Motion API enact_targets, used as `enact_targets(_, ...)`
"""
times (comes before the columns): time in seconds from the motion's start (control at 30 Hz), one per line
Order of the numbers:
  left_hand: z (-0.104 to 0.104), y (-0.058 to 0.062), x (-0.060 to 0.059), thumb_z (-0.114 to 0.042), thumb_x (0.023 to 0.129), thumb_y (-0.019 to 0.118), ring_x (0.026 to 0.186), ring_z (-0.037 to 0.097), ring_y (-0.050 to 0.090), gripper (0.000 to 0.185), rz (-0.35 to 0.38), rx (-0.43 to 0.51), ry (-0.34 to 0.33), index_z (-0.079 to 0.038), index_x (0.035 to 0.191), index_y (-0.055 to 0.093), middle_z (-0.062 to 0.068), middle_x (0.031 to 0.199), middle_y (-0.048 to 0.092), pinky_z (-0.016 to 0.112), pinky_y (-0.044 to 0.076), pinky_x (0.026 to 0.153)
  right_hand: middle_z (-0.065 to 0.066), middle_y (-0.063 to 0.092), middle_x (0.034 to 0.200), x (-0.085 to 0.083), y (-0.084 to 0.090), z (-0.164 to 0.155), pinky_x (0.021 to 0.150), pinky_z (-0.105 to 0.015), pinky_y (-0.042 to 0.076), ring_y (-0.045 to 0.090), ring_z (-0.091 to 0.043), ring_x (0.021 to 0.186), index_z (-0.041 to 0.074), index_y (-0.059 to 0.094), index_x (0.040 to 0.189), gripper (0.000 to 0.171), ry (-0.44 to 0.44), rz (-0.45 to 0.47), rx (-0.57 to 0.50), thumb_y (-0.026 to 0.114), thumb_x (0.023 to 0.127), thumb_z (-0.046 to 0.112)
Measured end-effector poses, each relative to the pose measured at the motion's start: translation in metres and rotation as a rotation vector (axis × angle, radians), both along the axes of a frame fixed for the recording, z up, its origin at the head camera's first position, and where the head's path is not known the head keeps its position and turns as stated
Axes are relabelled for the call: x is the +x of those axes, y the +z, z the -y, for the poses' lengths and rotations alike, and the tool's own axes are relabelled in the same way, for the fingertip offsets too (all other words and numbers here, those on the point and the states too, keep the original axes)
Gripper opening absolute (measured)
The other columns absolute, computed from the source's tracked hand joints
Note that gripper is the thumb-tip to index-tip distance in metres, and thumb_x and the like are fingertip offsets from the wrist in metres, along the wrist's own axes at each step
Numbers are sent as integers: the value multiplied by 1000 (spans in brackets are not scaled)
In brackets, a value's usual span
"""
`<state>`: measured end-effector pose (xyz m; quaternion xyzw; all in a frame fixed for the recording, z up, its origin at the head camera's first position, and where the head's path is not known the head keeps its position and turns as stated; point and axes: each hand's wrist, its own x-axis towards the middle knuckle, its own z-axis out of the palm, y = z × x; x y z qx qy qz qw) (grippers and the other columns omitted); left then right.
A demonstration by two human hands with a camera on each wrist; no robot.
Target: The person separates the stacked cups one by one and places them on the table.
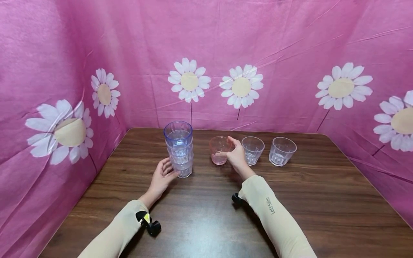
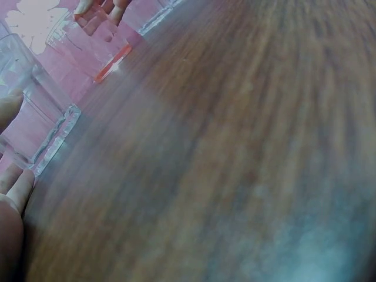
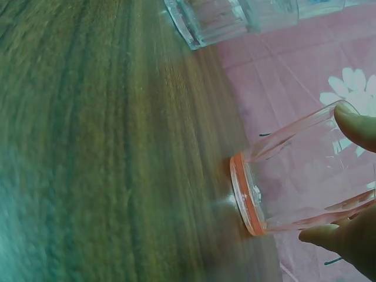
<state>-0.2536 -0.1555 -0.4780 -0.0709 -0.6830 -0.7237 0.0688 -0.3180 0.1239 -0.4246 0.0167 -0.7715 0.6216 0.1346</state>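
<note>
A stack of clear bluish tumblers [image 1: 180, 148] stands upright at the back left of the wooden table [image 1: 206, 218]. My left hand [image 1: 162, 177] rests beside its base with relaxed fingers touching the lowest tumbler [image 2: 41, 126]. A pink tumbler [image 1: 219, 150] stands upright to the right of the stack. My right hand [image 1: 235, 154] grips the pink tumbler [image 3: 299, 182], thumb at its rim and fingers round its side. Two clear tumblers [image 1: 252, 150] [image 1: 282, 151] stand in a row to the right of that hand.
A pink cloth with white daisies [image 1: 206, 64] walls the table on the back and both sides. Bare wood lies between my arms and along the front. Wrist cameras [image 1: 149, 223] sit on both beige sleeves.
</note>
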Motion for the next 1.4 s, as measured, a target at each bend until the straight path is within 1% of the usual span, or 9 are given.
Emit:
enact_targets(0.2, 1, 1, 0, 19, 84, 63, 131, 41, 43, 65, -4, 10, -3, 13, 140, 31, 33, 144, 42, 20, 49, 96, -26, 52, 133, -1, 1, 0, 115, -42, 31, 45, -37, 128, -10, 47, 140, 90, 13, 0, 46, 89, 60, -4)
enact_targets(0.63, 3, 1, 1, 18, 84, 63, 131, 40, 44, 65, 3, -2, -1, 13, 140, 31, 33, 143, 42, 20, 49, 96, -25, 49, 137, 0, 4, -2, 115, -43, 31, 43, -37, 130, -7, 43, 144, 94, 40, 47, 157, 91, 64, 4)
enact_targets(0.73, 2, 0, 1, 19, 84, 63, 130, 39, 45, 64, -3, -1, -2, 12, 140, 31, 33, 142, 43, 21, 49, 96, -26, 45, 139, 1, 6, -2, 116, -43, 30, 42, -37, 131, -7, 40, 146, 96, 44, 62, 182, 90, 65, 5)
enact_targets(0.83, 2, -1, 0, 19, 84, 63, 129, 38, 46, 64, -12, -2, -5, 12, 140, 32, 32, 142, 43, 21, 49, 96, -26, 41, 143, 2, 8, -2, 117, -44, 29, 39, -38, 133, -6, 35, 149, 102, 44, 69, 216, 91, 65, 8)
enact_targets(0.93, 1, -2, 0, 19, 84, 63, 129, 38, 46, 64, -20, -10, -5, 13, 140, 31, 33, 142, 43, 21, 49, 97, -26, 36, 148, 2, 12, -4, 118, -45, 26, 35, -39, 136, -5, 29, 152, 108, 42, 56, 248, 92, 65, 11)
enact_targets(1.07, 1, -2, -1, 19, 84, 63, 130, 40, 45, 64, -26, -5, -1, 12, 139, 31, 33, 142, 44, 21, 49, 97, -26, 29, 152, 5, 21, -4, 119, -48, 23, 29, -40, 140, -3, 24, 154, 113, 56, 23, 257, 92, 66, 13)
enact_targets(1.27, 1, -1, -1, 19, 85, 63, 130, 40, 45, 64, -28, -7, -6, 12, 140, 32, 32, 142, 44, 22, 48, 98, -23, 24, 156, 10, 36, -1, 120, -49, 21, 23, -37, 144, 2, 25, 155, 114, 71, -19, 270, 93, 65, 13)
enact_targets(1.4, 1, -1, -1, 19, 85, 64, 131, 41, 44, 64, -26, -9, -8, 12, 140, 32, 32, 143, 43, 24, 48, 99, -19, 24, 158, 15, 47, 2, 120, -51, 21, 22, -35, 145, 6, 26, 156, 113, 87, -40, 276, 93, 65, 15)
